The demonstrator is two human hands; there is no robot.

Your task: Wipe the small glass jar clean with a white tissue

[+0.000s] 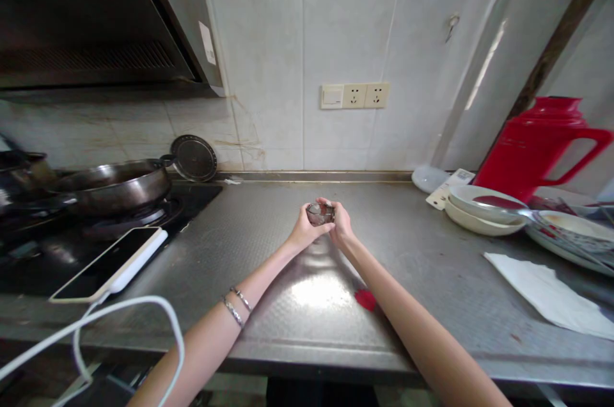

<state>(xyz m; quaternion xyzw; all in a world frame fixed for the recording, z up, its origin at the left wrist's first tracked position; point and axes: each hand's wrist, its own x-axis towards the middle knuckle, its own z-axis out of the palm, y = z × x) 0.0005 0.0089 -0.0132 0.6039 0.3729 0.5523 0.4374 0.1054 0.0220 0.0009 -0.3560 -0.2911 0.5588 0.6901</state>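
Both my hands are wrapped round a small clear glass cup (pixel 320 214) above the middle of the steel counter (pixel 268 266). My left hand (pixel 305 228) grips its left side, with the thumb across the near side. From the right, my right hand (pixel 341 225) closes on the same cup, its fingers round the far side. Whether anything lies inside the cup is too small to tell. Two silver bracelets (pixel 235 308) circle my left forearm. Beside my right forearm, a small red thing (pixel 365 299) shows on the counter.
At left, a steel pan (pixel 115 186) stands on the black stove, with a phone (pixel 110 266) and its white cable (pixel 163 304) nearer me. To the right are stacked bowls (pixel 484 221), a red thermos jug (pixel 532 151) and a white paper sheet (pixel 542 292). A tiled wall (pixel 268 42) rises behind.
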